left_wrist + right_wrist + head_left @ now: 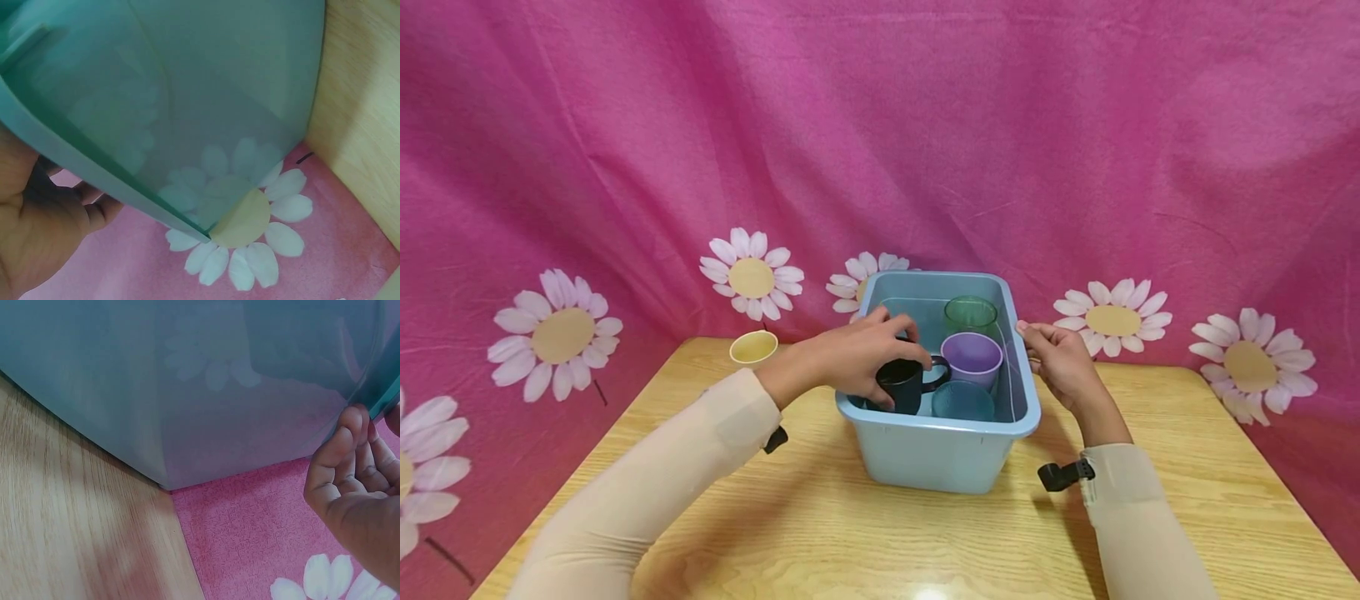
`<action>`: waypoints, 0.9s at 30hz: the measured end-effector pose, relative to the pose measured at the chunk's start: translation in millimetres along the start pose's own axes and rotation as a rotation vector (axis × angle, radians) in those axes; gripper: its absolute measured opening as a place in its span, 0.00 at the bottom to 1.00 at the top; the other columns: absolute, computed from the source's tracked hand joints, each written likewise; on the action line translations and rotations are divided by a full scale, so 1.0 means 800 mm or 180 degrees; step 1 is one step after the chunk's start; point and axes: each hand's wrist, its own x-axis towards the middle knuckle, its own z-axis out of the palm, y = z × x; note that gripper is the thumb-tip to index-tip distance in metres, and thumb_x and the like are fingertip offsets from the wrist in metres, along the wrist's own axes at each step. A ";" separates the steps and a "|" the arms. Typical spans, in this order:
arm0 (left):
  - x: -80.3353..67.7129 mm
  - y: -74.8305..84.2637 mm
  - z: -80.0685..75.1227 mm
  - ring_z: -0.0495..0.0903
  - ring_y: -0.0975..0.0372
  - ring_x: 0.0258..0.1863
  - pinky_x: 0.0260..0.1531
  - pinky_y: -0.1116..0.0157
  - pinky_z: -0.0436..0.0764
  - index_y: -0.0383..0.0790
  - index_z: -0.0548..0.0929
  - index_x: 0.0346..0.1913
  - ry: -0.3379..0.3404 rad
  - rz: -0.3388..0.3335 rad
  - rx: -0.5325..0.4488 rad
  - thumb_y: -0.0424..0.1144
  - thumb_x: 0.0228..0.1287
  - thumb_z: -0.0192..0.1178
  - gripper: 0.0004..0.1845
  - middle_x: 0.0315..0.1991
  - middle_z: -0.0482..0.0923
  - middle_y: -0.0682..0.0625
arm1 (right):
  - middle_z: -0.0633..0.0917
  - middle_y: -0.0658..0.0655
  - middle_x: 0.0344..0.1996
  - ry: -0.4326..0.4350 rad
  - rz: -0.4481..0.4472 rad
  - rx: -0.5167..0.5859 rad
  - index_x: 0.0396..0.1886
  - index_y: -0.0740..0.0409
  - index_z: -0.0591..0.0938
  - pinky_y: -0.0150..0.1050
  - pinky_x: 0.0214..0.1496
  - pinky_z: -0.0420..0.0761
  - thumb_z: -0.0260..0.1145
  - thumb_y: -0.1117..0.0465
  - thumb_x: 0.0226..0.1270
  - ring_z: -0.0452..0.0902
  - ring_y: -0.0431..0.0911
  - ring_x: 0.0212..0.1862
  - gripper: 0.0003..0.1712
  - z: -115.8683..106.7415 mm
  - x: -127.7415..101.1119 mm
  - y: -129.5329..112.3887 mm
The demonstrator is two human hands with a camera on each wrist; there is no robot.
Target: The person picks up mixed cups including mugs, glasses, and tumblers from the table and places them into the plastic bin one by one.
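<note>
A light blue plastic bin [936, 450] stands on the wooden table. My left hand [868, 354] reaches over its left side and grips a black mug [902, 392] near the front left corner, the thumb on the near side and fingers over the rim. The mug's handle points right. Beside it in the bin are a purple cup [972, 360], a green glass bowl [971, 312] behind, and a teal glass dish [962, 402] in front. With thumb and curled fingers my right hand [1063, 362] holds the bin's right rim. The left wrist view hides the mug behind the bin wall [219, 81].
A yellow cup [754, 347] stands on the table [790, 533] at the back left, partly behind my left forearm. A pink cloth [925, 150] printed with white daisies hangs behind the table and along both sides.
</note>
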 end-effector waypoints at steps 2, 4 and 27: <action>0.002 0.000 0.001 0.65 0.55 0.56 0.47 0.62 0.77 0.64 0.80 0.65 -0.0057 -0.0014 0.0003 0.55 0.52 0.78 0.34 0.64 0.70 0.49 | 0.86 0.48 0.28 0.0002 0.0007 0.0033 0.33 0.50 0.89 0.32 0.41 0.86 0.64 0.55 0.76 0.84 0.39 0.34 0.12 0.001 0.000 0.000; 0.003 0.001 0.002 0.65 0.55 0.56 0.48 0.62 0.78 0.64 0.80 0.65 -0.0120 -0.0047 -0.0014 0.54 0.52 0.79 0.34 0.64 0.70 0.49 | 0.86 0.48 0.27 -0.0003 0.0006 0.0060 0.33 0.50 0.89 0.32 0.41 0.86 0.64 0.56 0.76 0.84 0.38 0.33 0.12 0.002 0.001 -0.001; 0.030 0.004 0.014 0.66 0.57 0.55 0.45 0.64 0.79 0.61 0.81 0.62 -0.0649 -0.0055 -0.0034 0.50 0.50 0.80 0.34 0.60 0.70 0.50 | 0.86 0.48 0.29 0.0031 0.0065 -0.0053 0.35 0.49 0.88 0.31 0.42 0.86 0.66 0.52 0.74 0.83 0.39 0.34 0.10 -0.001 0.000 0.001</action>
